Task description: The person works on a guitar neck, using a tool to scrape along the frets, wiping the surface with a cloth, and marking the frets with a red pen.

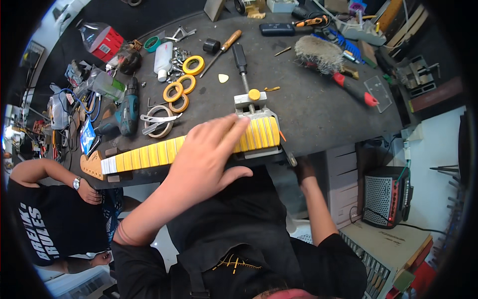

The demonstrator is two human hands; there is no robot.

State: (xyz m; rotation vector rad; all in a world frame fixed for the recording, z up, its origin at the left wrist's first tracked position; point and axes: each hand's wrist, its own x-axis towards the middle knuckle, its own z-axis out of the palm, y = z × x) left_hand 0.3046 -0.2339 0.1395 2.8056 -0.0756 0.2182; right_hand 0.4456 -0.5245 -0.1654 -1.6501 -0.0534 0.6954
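Note:
A guitar neck (pixel 154 153) lies along the bench's near edge, yellow tape between its frets and whitish tape near the bare wooden headstock (pixel 91 165). My left hand (pixel 206 149) rests across the taped fretboard, fingers stretched out and thumb apart, with nothing held. At its right end the neck sits over a small metal vise (pixel 251 105). My right hand (pixel 302 172) is low beside the bench edge, dark and in shadow, so its fingers do not show clearly. Close to it a dark bar with a metal tip (pixel 292 159) sticks out past the neck's end.
Tape rolls (pixel 193 65), a cordless drill (pixel 127 109), a wooden-handled tool (pixel 224 47) and a white bottle (pixel 163 59) lie beyond the neck. A bristly brush (pixel 321 55) is at the far right. Another person (pixel 55 209) stands at the left, a hand near the bench.

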